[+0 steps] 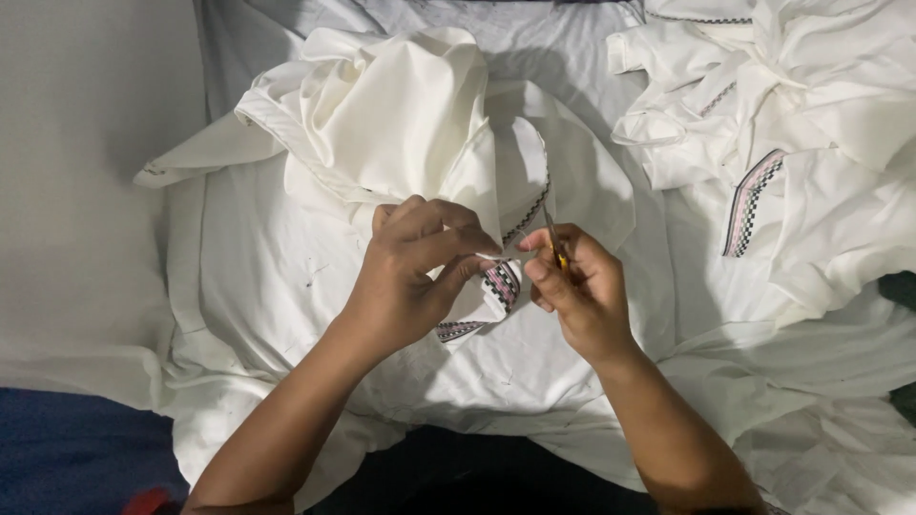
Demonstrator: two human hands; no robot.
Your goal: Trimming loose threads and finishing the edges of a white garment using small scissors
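Two hands meet over a patterned trim strip on a white garment.

The left hand (410,277) pinches the trim strip (500,284) between thumb and fingertips; the strip runs diagonally down toward the person. The right hand (577,291), just right of the strip and nearly touching it, closes around a small yellow-handled tool (557,250) standing roughly upright, tip above the strip. The left hand is nearer. The tool's tip is too thin to identify, and fingers hide the strip's upper end. More white garments (763,143) lie well right of the strip.

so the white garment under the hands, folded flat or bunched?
Bunched. The white garment heaps in crumpled folds above the left hand, which pinches its patterned trim.
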